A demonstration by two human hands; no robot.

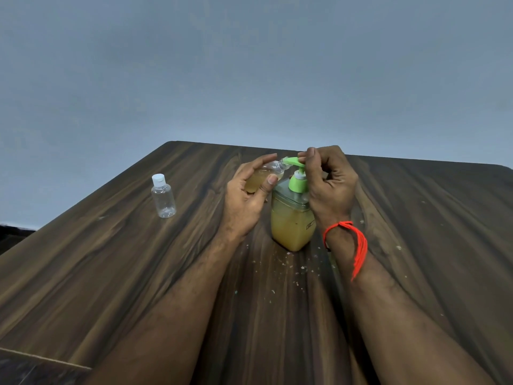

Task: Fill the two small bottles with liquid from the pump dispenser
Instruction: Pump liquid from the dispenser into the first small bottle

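A dark wood-grain desk (111,273) carries everything, set against a plain grey-blue wall; pale crumbs or flecks are scattered on it near the person's forearms. The pump dispenser (291,220) stands upright near the middle of the desk, its clear square body roughly two-thirds full of cloudy yellow liquid, its green pump head (296,173) on top. The right hand (331,187), a red thread (356,245) tied at its wrist, is curled over the pump head, thumb and fingertips on the green top; the left hand (247,198) grips a small clear bottle (263,179) tilted on its side, its open mouth held right at the green spout; yellow liquid already lies in that bottle. A second small bottle (163,197) stands upright well apart to the left, white flip cap closed, and looks empty.

The step in hand seems to be filling the first bottle; the next move probably calls for steady presses on the pump while the mouth stays lined up with the spout, then capping it and turning to the second bottle.

The right palm hides part of the dispenser's shoulder and label; the held bottle's cap is not in view; how full that bottle is, and whether liquid is flowing, is hard to tell behind the fingers.
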